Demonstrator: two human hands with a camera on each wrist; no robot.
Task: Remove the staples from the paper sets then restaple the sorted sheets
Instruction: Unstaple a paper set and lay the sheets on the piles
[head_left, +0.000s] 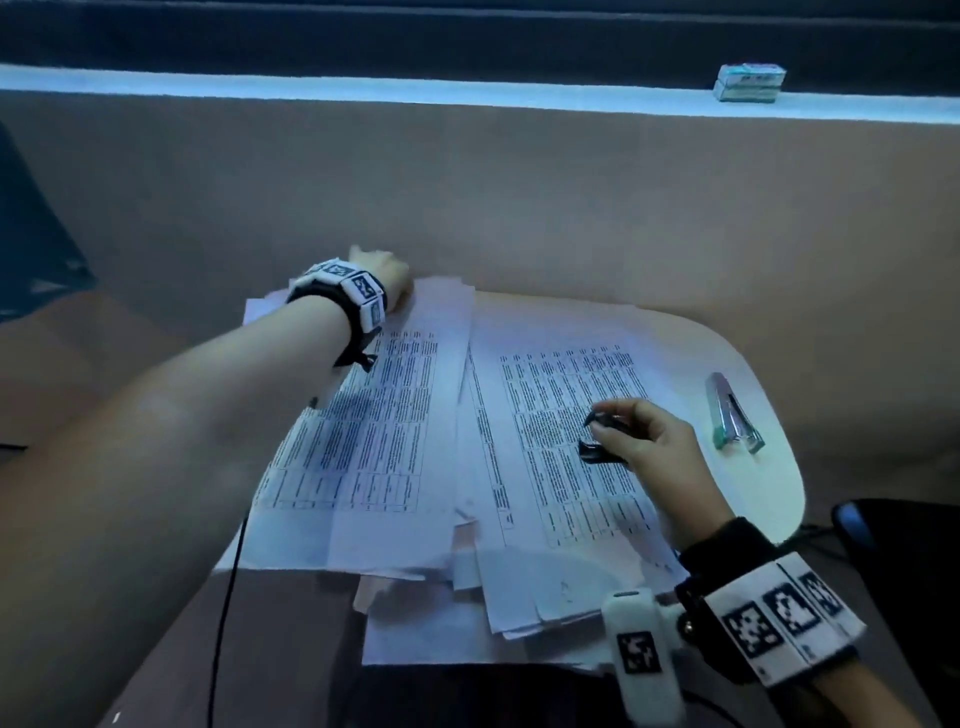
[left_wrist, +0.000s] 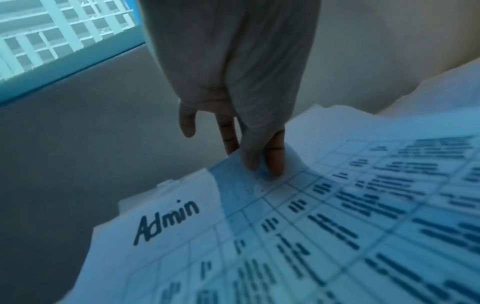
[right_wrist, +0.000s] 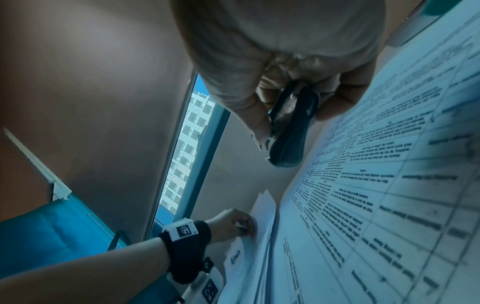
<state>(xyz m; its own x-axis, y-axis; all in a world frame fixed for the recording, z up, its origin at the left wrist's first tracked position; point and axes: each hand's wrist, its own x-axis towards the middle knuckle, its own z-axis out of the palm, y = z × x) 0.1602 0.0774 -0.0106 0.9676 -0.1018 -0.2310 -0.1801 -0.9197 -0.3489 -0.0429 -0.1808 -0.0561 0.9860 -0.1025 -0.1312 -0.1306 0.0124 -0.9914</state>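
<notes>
Two piles of printed table sheets cover the small white table (head_left: 774, 483). My left hand (head_left: 382, 270) reaches to the far corner of the left paper set (head_left: 374, 431). In the left wrist view, the left hand (left_wrist: 262, 166) pinches the lifted corner of the top sheet (left_wrist: 337, 226), above a sheet handwritten "Admin" (left_wrist: 166, 222). My right hand (head_left: 639, 441) hovers over the right paper set (head_left: 561, 467) and grips a black staple remover (head_left: 602, 436) with its jaws apart. The right wrist view shows the staple remover (right_wrist: 293, 131) between thumb and fingers. No staple is visible.
A silver stapler (head_left: 732, 415) lies on the table's right side, apart from the papers. A small box (head_left: 750, 83) sits on the window ledge at the back right. More loose sheets (head_left: 441, 623) overhang the table's near edge. A black cable (head_left: 223, 623) hangs at the left.
</notes>
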